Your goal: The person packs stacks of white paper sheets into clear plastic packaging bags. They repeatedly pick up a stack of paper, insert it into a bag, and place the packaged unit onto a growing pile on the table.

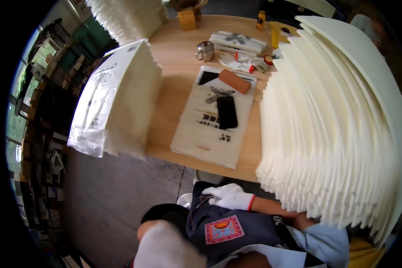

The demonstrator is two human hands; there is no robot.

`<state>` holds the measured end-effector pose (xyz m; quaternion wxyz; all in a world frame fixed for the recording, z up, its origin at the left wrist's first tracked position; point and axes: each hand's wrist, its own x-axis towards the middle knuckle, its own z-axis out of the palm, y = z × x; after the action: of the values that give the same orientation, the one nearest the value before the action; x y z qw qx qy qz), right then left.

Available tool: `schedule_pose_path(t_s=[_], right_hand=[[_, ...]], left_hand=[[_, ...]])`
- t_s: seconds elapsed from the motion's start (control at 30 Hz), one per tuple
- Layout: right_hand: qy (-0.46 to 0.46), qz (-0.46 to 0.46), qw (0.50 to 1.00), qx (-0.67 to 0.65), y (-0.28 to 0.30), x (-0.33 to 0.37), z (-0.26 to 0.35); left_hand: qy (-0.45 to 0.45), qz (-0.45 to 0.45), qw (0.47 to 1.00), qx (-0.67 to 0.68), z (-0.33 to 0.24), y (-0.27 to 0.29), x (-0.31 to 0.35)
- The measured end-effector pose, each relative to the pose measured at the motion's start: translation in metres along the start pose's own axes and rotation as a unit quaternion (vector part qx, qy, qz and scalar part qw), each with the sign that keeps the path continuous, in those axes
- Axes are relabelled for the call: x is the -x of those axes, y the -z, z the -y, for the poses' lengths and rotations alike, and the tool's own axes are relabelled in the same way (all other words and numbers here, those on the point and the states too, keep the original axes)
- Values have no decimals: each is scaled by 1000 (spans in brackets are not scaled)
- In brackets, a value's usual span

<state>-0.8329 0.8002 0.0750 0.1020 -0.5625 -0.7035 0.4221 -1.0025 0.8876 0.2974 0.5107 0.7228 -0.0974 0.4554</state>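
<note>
- Currently your gloved right hand (229, 197) touches your dark apron (259, 227), lower middle; can't tell grip.
- Left hand hidden, state unclear.
- Phone (228, 112) on bags (187, 138), mid-frame, worktop (178, 67).

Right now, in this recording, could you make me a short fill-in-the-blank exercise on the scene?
1. Besides the reddish-brown block, a black ____ lies on the middle stack of printed bags.
2. The right hand wears a white glove edged in ____ at the wrist.
3. The metal mug stands to the ____ of the loose gloves.

Missing words: phone; red; left.
</note>
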Motion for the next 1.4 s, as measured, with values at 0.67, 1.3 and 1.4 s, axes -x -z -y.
schedule_pose_path(t_s=[0.67, 1.3, 1.4], right_hand=[[-266, -487, 832, 34, 251, -249, -134], [-226, -293, 926, -70, 223, -274, -45], [-239, -229, 941, -75, 200, -260, 13]], left_hand=[[539, -83, 810, 215, 315, 189, 129], [469, -156, 840, 222, 343, 202, 108], [448, -114, 853, 241, 333, 210, 114]])
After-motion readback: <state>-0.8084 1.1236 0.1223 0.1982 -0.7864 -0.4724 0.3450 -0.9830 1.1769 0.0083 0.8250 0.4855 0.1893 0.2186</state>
